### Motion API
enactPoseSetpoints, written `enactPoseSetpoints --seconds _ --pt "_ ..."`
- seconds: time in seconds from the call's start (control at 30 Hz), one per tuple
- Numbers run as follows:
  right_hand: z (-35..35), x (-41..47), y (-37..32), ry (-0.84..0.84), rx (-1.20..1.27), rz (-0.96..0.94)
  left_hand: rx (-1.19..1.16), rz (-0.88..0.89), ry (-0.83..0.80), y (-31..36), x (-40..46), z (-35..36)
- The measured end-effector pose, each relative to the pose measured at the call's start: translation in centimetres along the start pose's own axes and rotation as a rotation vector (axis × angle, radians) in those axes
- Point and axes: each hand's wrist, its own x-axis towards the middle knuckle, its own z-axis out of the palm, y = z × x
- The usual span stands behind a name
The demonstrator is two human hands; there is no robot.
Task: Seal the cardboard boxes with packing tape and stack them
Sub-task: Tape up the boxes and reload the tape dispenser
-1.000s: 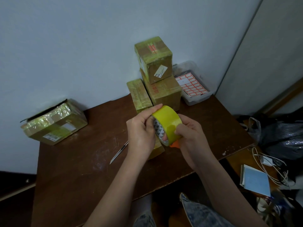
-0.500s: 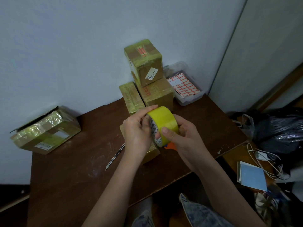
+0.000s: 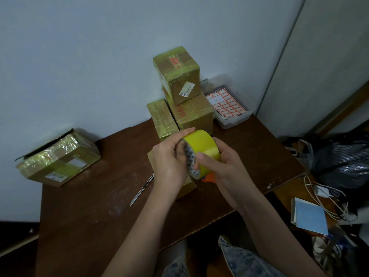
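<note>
Holding yellow packing-tape roll (image 3: 201, 151): left hand (image 3: 169, 158) and right hand (image 3: 223, 164) both curled around it, probably seeking the tape end; next, near small cardboard box (image 3: 187, 185) needs sealing.

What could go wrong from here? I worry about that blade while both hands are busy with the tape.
The knife lies bare on the table just beside the left hand; reaching down could catch it. Both hands pinch the tape roll, the right hand with its thumb on the band, so a slipping grip could drop it on the box below. The stacked boxes behind might topple if bumped.
</note>
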Motion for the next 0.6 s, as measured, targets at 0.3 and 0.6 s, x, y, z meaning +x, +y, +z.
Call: enactPoseSetpoints --seconds 0.3,0.6 --pt "-0.2 0.4 0.0 -0.011 -0.009 0.041 0.009 -0.022 0.03 0.2 -0.1 0.1" --pt "-0.8 0.6 -0.2 -0.107 -0.028 0.032 -0.111 -0.205 0.028 -0.7 0.1 0.1"
